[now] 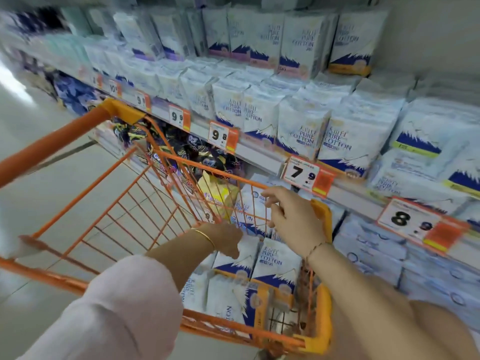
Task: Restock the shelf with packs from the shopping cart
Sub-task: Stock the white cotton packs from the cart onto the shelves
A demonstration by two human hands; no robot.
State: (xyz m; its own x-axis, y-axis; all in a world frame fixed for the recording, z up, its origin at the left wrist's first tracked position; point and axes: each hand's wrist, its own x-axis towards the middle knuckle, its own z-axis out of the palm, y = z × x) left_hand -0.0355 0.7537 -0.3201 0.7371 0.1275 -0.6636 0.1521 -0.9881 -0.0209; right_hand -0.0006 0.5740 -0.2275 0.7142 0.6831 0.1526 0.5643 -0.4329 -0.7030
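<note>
- Supermarket aisle with a pale floor; the shelf runs along the right, lined with white cotton packs.
- The left hand reaches down into the shopping cart, fingers curled on the top edge of a white pack in the near right corner.
- The right hand hovers at the cart's far wire wall, fingers loosely bent; I cannot tell whether they hold the wire.
- Best to grip across the pack's top, lift it straight up clear of the wire, then stand it label-out in the matching row.

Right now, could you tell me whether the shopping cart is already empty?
No, several white packs stand in the near right corner of the orange shopping cart.
</note>
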